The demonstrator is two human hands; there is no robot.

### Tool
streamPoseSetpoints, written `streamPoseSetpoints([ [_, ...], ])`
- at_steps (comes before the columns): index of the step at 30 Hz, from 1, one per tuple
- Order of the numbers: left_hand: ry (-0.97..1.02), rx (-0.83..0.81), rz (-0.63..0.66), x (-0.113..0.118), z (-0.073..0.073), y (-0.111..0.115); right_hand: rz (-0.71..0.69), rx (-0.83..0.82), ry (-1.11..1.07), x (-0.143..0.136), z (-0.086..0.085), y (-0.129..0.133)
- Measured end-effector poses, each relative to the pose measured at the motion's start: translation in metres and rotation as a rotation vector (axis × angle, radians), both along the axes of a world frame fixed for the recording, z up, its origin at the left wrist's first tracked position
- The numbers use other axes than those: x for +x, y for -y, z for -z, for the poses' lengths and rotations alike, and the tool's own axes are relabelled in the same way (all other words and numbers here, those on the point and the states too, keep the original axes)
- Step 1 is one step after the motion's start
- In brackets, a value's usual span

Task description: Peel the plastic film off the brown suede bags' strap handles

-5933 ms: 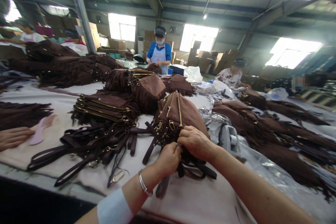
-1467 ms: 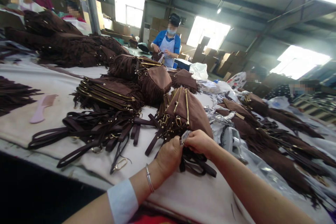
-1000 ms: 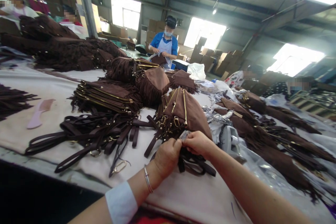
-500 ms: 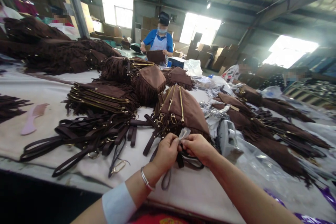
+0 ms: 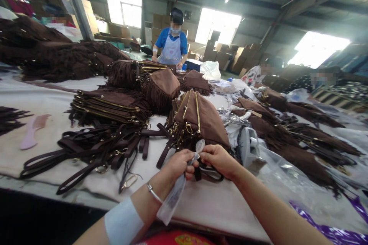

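Observation:
My left hand (image 5: 179, 164) is closed on a narrow strip of clear plastic (image 5: 173, 199), which hangs below it toward the table edge. Close beside it, my right hand (image 5: 214, 157) pinches the upper part of the same plastic, whose crumpled end sticks up between the hands. A small metal ring seems to show at the right fingertips. Just beyond the hands stand brown bags (image 5: 212, 118) with gold zippers and clasps. A dark strap loop (image 5: 211, 174) lies under my right hand.
Dark straps (image 5: 115, 149) with rings lie left of the hands, near a pink comb (image 5: 33, 132). Stacked fringed bags (image 5: 112, 103) sit behind them. To the right are a white device (image 5: 248, 147), plastic sheets and more bags (image 5: 299, 160). A person in blue (image 5: 171, 46) stands across the table.
The plastic strip now hangs down below my left hand, and my left hand has shifted slightly left and opened its grip angle. The person across has lowered the brown piece.

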State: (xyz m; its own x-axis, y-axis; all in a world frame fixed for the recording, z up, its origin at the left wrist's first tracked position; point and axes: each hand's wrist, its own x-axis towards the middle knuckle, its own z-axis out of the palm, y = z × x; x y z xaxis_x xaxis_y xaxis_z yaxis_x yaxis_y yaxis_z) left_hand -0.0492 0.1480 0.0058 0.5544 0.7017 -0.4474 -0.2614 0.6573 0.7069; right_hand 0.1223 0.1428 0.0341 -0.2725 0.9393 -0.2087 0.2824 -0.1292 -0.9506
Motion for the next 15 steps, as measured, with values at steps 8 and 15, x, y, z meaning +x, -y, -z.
streamPoseSetpoints([
  [8, 0.206, -0.374, 0.106, -0.006, -0.010, 0.003, 0.000, 0.163, -0.044, 0.000, 0.013, 0.005],
  [15, 0.342, -0.523, 0.154, -0.004, -0.008, 0.010, 0.153, 0.245, -0.026, -0.007, 0.027, 0.008],
])
